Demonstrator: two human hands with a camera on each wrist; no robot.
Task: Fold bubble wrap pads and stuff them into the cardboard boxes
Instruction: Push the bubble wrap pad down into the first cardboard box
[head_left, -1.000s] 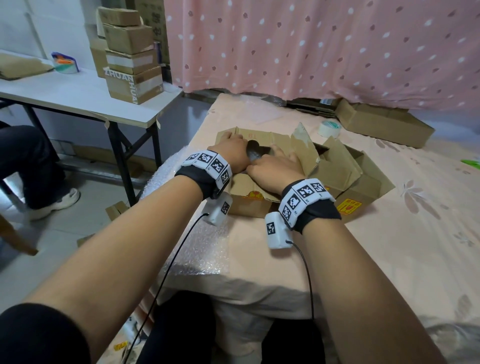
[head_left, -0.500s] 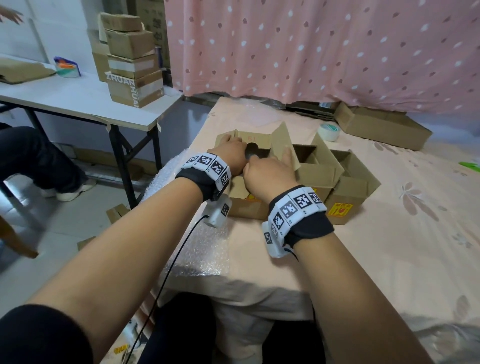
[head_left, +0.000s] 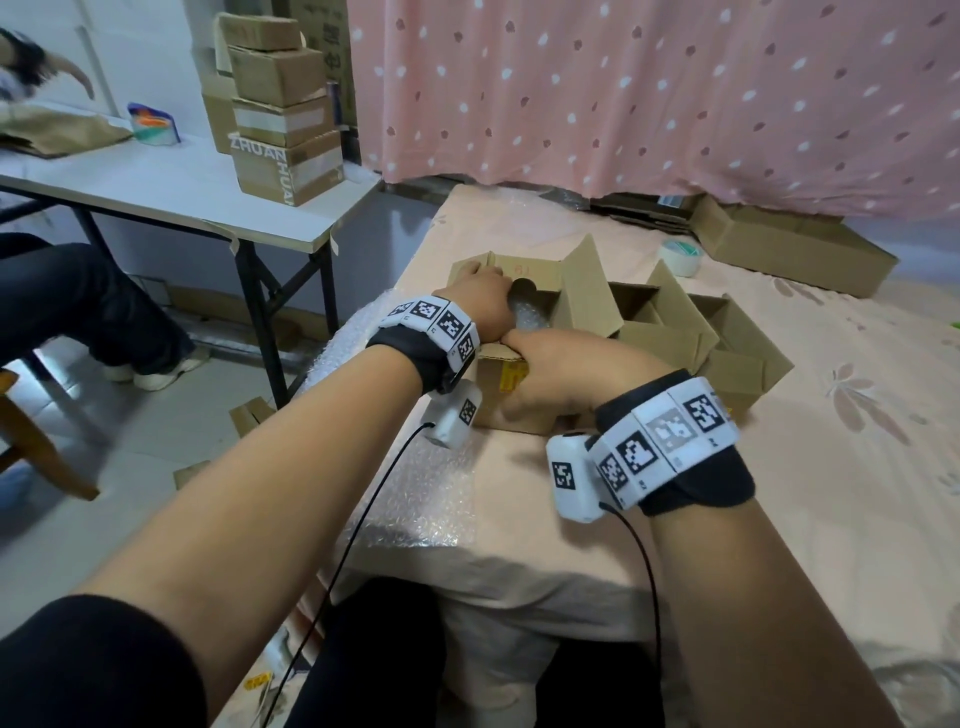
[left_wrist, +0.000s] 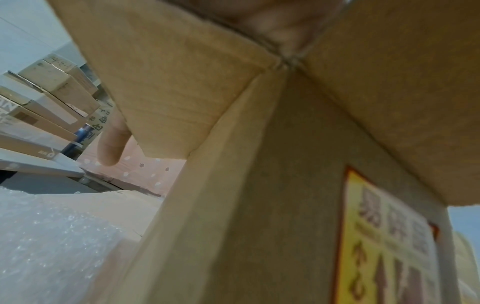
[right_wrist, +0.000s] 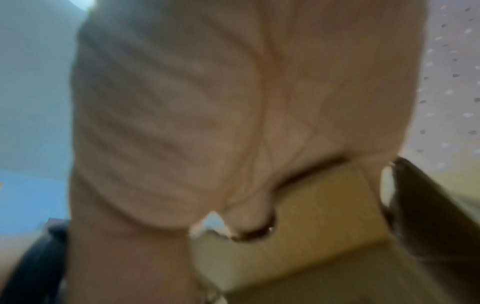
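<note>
From the head view, an open cardboard box (head_left: 524, 291) stands near the bench's (head_left: 779, 467) left edge, with bubble wrap (head_left: 530, 319) stuffed inside it. The left hand (head_left: 478, 301) lies over the box's left flap, fingers curled on the cardboard; the right hand (head_left: 561, 374) presses on the near flap, fingers bent over its edge. More open boxes (head_left: 691, 332) stand touching on the right, and a flat bubble wrap sheet (head_left: 415, 493) covers the near left corner. In the left wrist view, a finger (left_wrist: 111, 142) hooks past the flap's (left_wrist: 182, 92) edge. The right wrist view is blurred: the palm (right_wrist: 207, 113) bears on cardboard, grip unclear.
</note>
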